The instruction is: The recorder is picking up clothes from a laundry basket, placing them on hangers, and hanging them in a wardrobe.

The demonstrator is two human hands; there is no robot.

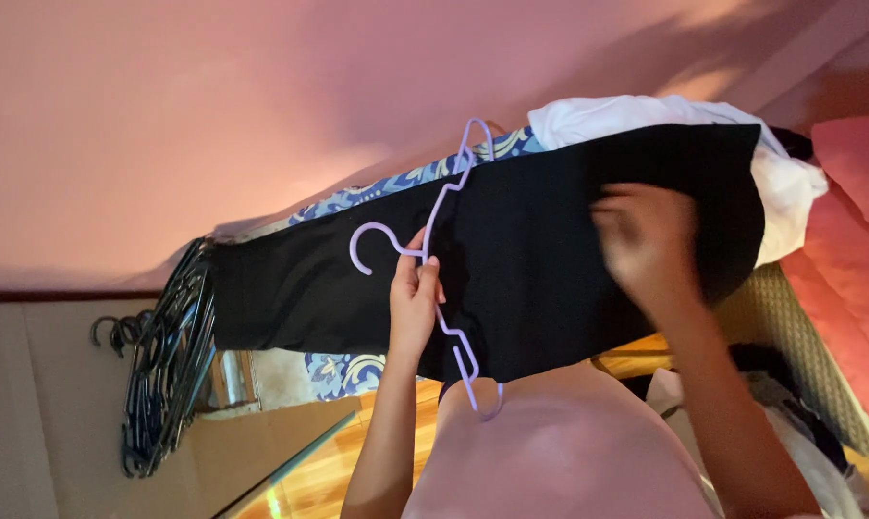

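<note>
Hands: two bare ones, both against the black garment [550,250], the landmark for every place below.
Left hand: left hand [413,303] at the garment's near edge, fingers pinched shut on the neck of the hanger.
Right hand: right hand [650,245] blurred, lying flat on the garment's right part; whether it grasps the cloth cannot be told.
Hanger: one lilac hanger [444,259], lying across the garment's front, hook pointing left, its lower shoulder reaching past the near edge.
Garment: one black piece stretched sideways, partly hidden by the right hand and forearm.
Patterned cloth: one blue-and-white patterned cloth [357,200], mostly hidden behind the garment, showing along its far edge and again below it.
White cloth: one white cloth [790,187], showing behind the garment's right end, mostly covered.
Dark hangers: a bunch of dark hangers [170,365] left of the garment's left end, too tightly packed to count.
Wall: pink wall [213,106] farthest back, beyond the garment.
</note>
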